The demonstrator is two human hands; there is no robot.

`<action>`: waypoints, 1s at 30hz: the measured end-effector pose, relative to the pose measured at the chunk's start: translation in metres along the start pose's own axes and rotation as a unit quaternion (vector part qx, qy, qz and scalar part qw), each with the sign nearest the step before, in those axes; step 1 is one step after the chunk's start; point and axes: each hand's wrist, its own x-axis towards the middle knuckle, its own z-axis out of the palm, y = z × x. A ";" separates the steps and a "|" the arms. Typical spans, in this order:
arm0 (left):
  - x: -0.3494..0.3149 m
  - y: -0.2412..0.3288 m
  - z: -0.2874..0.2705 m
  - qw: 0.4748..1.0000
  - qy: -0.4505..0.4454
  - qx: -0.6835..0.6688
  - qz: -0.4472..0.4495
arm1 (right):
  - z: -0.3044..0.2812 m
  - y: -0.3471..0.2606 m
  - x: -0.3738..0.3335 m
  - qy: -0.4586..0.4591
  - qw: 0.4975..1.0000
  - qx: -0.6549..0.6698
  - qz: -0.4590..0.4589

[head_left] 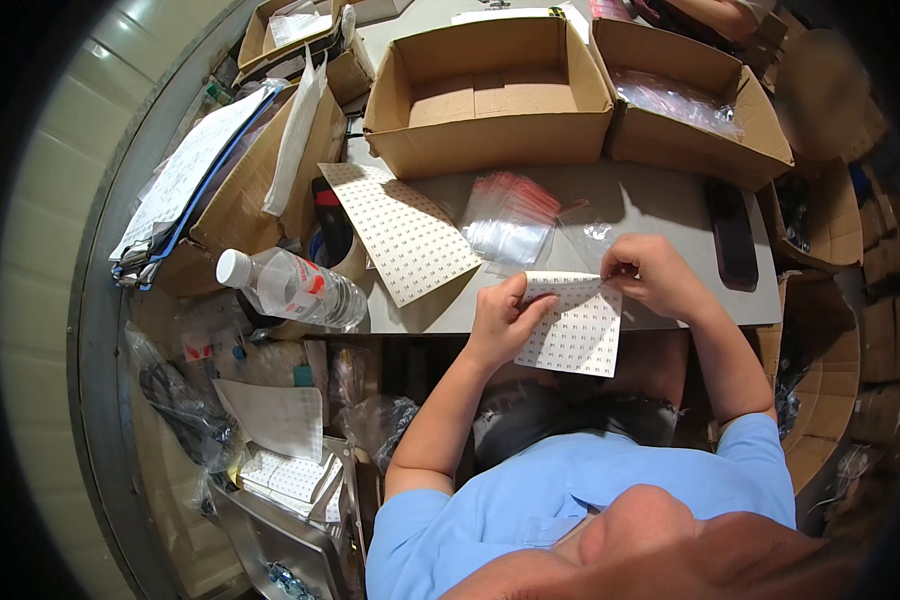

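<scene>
A pale sticker sheet (582, 335) with rows of small printed marks is held up at the table's front edge, its top folded over. My left hand (500, 318) grips its left side, thumb across the front. At the upper right corner, the fingers of my right hand (655, 276) are pinched together on the sheet's edge; whether a single sticker is between them is too small to tell. Just beyond the hands lies a fanned stack of clear zip bags (515, 215) with red tops. Another clear bag (595, 232) is beside it, near my right hand.
A larger sticker sheet (400, 232) lies left of the bags. A capped water bottle (295, 288) leans at the table's left edge. Cardboard boxes (490, 145) line the back, the right one holding clear bags (675, 100). A dark phone (732, 235) lies at right.
</scene>
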 end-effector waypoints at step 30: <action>0.001 0.009 0.011 0.966 0.024 0.235 0.105 | -0.004 0.021 0.074 -0.011 0.974 -0.198 0.105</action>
